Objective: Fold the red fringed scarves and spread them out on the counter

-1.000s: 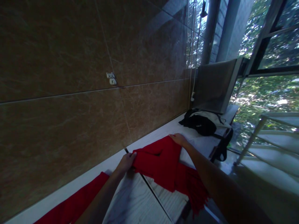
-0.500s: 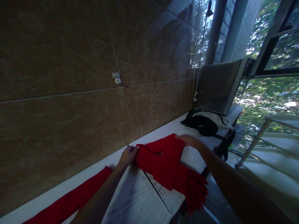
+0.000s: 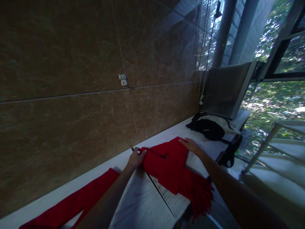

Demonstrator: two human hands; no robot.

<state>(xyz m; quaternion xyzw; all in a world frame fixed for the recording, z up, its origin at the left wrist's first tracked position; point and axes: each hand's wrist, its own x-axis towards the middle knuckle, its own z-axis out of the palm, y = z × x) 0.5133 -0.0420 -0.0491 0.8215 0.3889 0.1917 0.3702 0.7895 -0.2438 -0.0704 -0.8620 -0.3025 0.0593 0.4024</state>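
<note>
The red scarf [image 3: 170, 165] lies on the table [image 3: 133, 200] straight ahead of the person, between two hands. Its folded part spans from one hand to the other; its long axis, as I judge it, slants from the left hand towards the person's right and nearer, ending in a fringe [image 3: 202, 194] at the table's near edge. Neither hand is nearer: both touch the scarf. The left hand [image 3: 136, 159] pinches its left corner, thumb on top; the right hand [image 3: 190, 145] grips its far right corner, though I can't see the fingers underneath. The right forearm passes just beside the fringe.

Counting round from the scarf: one seam [image 3: 162, 197] in the tabletop passes under its left part. One other red cloth [image 3: 71, 202] lies to its left, apart from it, partly behind the left forearm; whether that is a second scarf I can't tell. Beyond it stands one tiled wall [image 3: 83, 127], bearing one small cat figure [image 3: 123, 80]. To its far right sits what looks like one bag [image 3: 211, 128], black and pale, and past that one grey panel [image 3: 226, 90]. Right of it, well apart, is one pale rack [image 3: 281, 159].
</note>
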